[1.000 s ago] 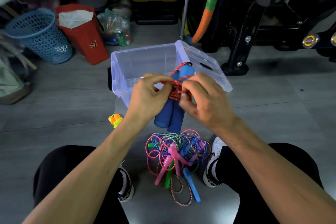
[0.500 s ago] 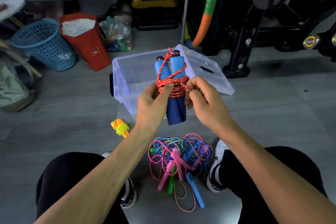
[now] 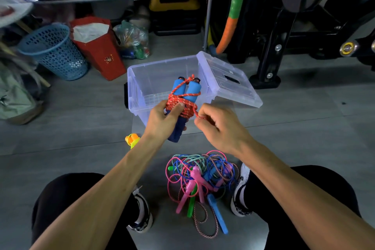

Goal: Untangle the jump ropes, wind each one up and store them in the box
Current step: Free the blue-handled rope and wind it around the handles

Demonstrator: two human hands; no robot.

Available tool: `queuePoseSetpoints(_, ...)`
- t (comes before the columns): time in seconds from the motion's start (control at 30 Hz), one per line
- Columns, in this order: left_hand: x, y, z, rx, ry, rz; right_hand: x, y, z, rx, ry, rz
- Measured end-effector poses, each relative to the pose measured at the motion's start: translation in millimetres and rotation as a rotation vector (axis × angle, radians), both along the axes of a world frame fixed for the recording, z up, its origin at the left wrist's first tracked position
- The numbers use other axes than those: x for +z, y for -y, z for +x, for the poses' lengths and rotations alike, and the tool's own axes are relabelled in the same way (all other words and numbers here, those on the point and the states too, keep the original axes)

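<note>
My left hand (image 3: 165, 119) grips a jump rope with two blue foam handles (image 3: 187, 91), held upright side by side, its red cord (image 3: 180, 104) wound round their middle. My right hand (image 3: 218, 126) pinches the loose end of that red cord just right of the bundle. Behind the bundle stands the clear plastic box (image 3: 142, 79), open, with its lid (image 3: 233, 81) leaning off its right side. On the floor between my feet lies a tangled pile of jump ropes (image 3: 200, 174) with pink, green and blue handles.
A small orange and yellow wound rope (image 3: 133, 139) lies on the floor left of my left wrist. A blue mesh basket (image 3: 53, 53), a red paper bag (image 3: 99, 48) and a plastic bag stand at the back left. Black exercise equipment (image 3: 284, 32) fills the back right.
The blue-handled bundle turned upright and rose in front of the box. My right hand drew away to the right, pulling the red cord's end out from the winding.
</note>
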State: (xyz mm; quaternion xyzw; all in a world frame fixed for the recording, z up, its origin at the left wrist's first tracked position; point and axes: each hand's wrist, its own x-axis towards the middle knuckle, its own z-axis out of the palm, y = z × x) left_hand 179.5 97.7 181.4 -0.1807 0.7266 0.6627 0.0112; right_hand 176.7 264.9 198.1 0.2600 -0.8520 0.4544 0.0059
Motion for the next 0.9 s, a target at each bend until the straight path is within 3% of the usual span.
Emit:
queuePoseSetpoints(0.13,-7.2,7.9,8.4,-0.113,-0.039,0.147,-3.1,-1.9,-2.3,-0.092,0.135,-0.163)
queuePoseSetpoints(0.27,-14.5,23.6,14.8,-0.243,-0.045,0.069,-6.0,9.0,-11.2,-0.111,0.195,-0.170)
queuePoseSetpoints(0.4,-40.6,42.5,18.9,-0.034,0.061,-0.004,-17.4,38.2,-11.5,-0.022,0.331,-0.026)
queuePoseSetpoints(0.53,-101.6,76.0,24.5,0.192,0.317,-0.053,-32.5,70.3,-16.0,0.039,0.402,0.255)
queuePoseSetpoints(0.7,-165.2,119.2,44.0,0.562,0.497,0.296,-61.6,108.2,-13.7,0.193,0.391,0.504)
queuePoseSetpoints(0.9,-224.7,170.2,45.7,0.756,0.549,0.388,-126.0,147.5,-17.9,0.295,0.474,0.659)
